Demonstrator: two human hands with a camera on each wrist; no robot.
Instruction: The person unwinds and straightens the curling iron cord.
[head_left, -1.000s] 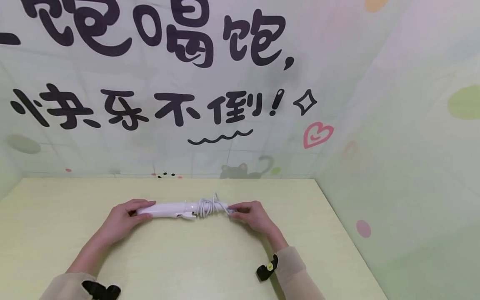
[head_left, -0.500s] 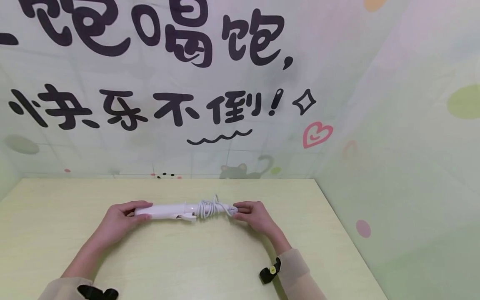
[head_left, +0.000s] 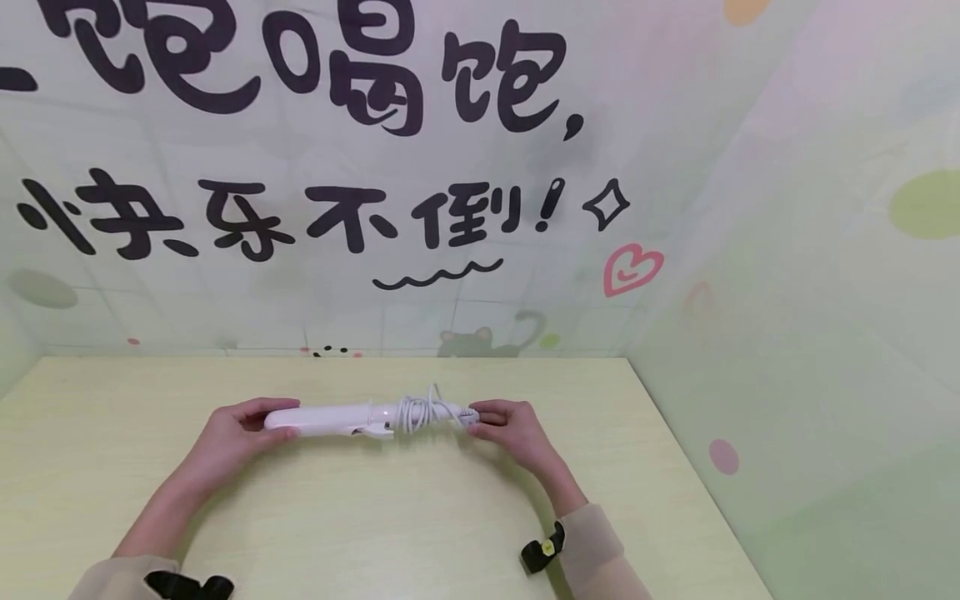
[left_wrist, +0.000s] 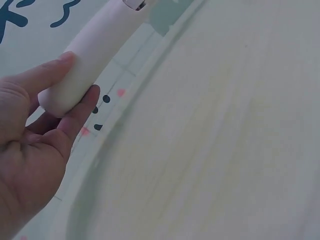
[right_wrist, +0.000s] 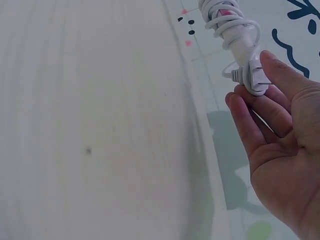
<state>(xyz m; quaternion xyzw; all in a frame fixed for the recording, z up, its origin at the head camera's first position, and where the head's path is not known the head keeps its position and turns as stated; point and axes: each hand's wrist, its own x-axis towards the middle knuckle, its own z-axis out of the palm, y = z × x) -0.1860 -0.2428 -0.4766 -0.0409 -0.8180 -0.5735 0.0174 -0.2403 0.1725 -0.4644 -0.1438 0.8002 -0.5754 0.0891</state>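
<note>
A white curling iron (head_left: 330,420) lies lengthwise between the two hands, with a small lever at its middle. Its thick rounded end is gripped by my left hand (head_left: 232,437), thumb on one side and fingers on the other; the left wrist view shows this smooth end (left_wrist: 85,65) closely. Around the thinner handle runs a wound white power cord (right_wrist: 227,22). At that end my right hand (head_left: 517,429) pinches the two-pronged plug (right_wrist: 257,77) between thumb and fingertips, the plug lying against the handle's tip.
Beneath is a pale wood-grain table (head_left: 375,517). A printed backdrop (head_left: 337,308) with large dark characters stands behind its far edge, and a pale patterned side wall (head_left: 825,375) rises on the right. Each wrist carries a black camera mount (head_left: 542,552).
My left hand and the iron's rounded end have shifted slightly left. The right hand has slid outward a little, so more of the plug shows.
</note>
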